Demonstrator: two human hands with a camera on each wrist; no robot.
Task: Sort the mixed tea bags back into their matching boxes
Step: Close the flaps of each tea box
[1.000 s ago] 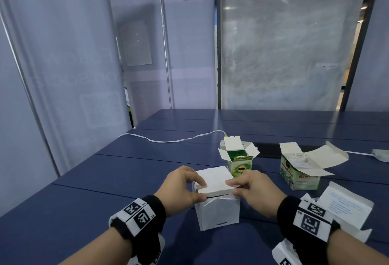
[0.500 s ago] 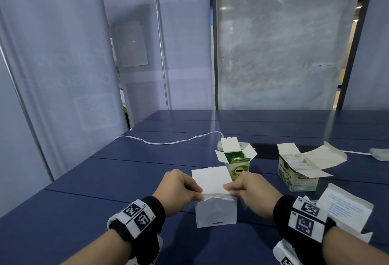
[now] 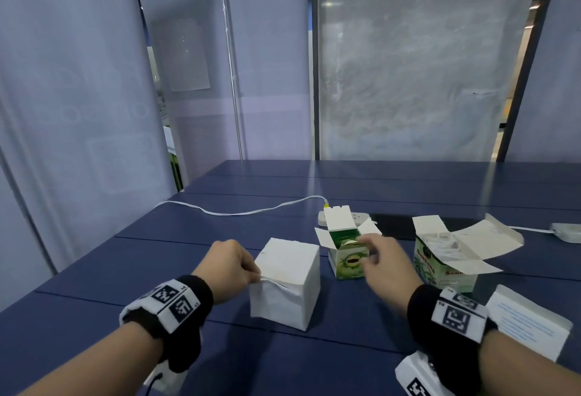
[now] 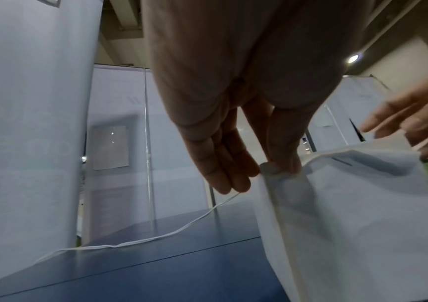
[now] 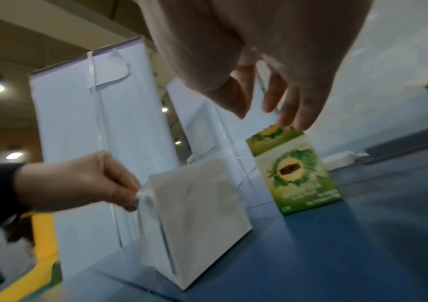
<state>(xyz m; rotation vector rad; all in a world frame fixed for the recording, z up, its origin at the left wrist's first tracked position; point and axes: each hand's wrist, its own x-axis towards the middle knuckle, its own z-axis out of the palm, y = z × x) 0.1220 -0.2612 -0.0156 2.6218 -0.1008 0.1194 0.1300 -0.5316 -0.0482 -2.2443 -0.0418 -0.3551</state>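
A plain white box [image 3: 284, 282] stands on the blue table in front of me with its lid lying flat. My left hand [image 3: 254, 274] pinches the lid's near left corner; the left wrist view shows thumb and finger on that white box [image 4: 349, 204] edge. My right hand [image 3: 366, 248] is open over the small green tea box [image 3: 347, 262], whose flaps stand open. In the right wrist view its fingertips [image 5: 292, 120] touch the top of the green tea box [image 5: 298, 173]. A second green box [image 3: 440, 266] stands further right, its flaps spread open.
Another white box with blue print [image 3: 528, 323] lies at the near right by my right wrist. A white power strip [image 3: 325, 222] with a white cable [image 3: 235, 211] sits behind the green box. Translucent panels wall the table's left and far sides.
My right hand has let go of the white box's lid and moved right and forward to the small green box. The lid now lies flat. My left hand still pinches its corner.
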